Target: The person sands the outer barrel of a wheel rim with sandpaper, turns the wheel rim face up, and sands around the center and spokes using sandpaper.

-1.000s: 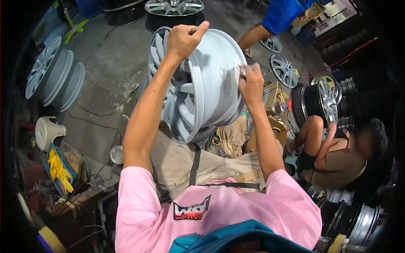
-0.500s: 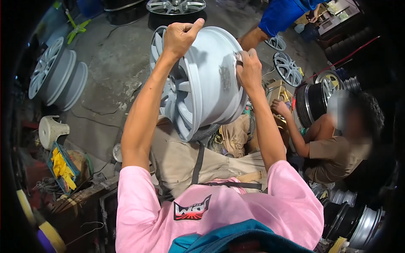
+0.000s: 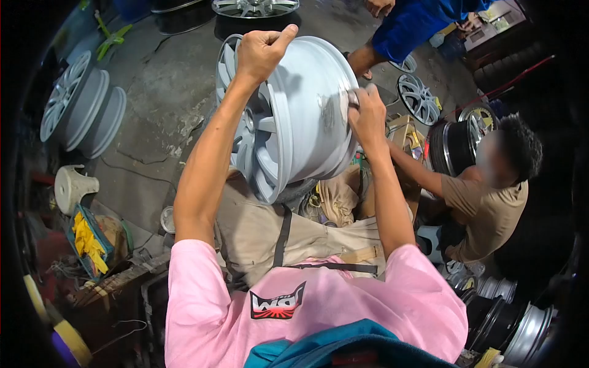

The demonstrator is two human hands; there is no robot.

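A grey-primed car wheel rim is propped on its side before me, spokes facing left. My left hand is closed over its upper left edge, thumb sticking up. At the right edge of the barrel, my right hand is closed with its fingers bent, pressing what looks like a small piece of sandpaper to the surface; the fingers hide most of it. Beside these fingers, a darker rough patch marks the barrel. Beige cloth covers my lap below the rim.
A co-worker in a brown shirt sits close on my right, one arm reaching behind my forearm. Another person in blue shorts stands beyond the rim. More rims stand at left. A white stool and basket are lower left.
My right hand has moved slightly right and down along the rim's edge. The seated co-worker's arm has shifted left, and the person in blue shorts has moved a little.
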